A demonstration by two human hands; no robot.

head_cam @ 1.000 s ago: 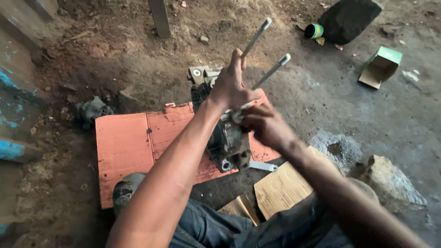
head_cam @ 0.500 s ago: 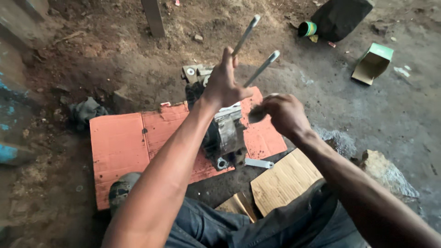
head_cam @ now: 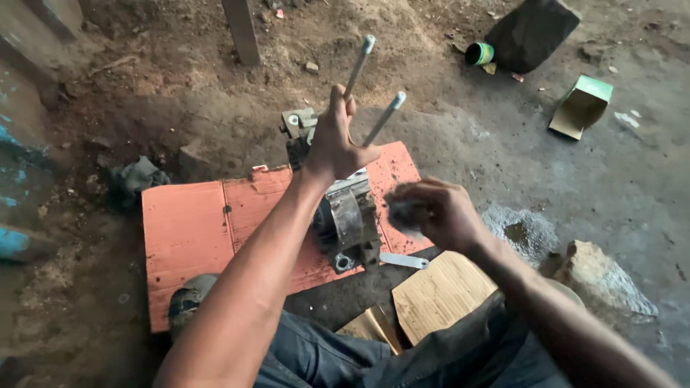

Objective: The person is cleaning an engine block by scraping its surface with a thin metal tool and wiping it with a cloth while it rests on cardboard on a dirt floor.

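Here, a grey metal engine casing [head_cam: 350,223] stands at the frame's centre on an orange cardboard sheet [head_cam: 194,230] spread over the dirt floor, with two long threaded studs [head_cam: 384,118] rising from it toward the upper middle. The left hand [head_cam: 332,140] is clenched around one stud. The right hand [head_cam: 435,212], just right of the casing, is closed on a small dark piece I cannot identify. A flat metal strip [head_cam: 404,260] lies below the casing. A green-topped carton [head_cam: 581,108] sits upper right.
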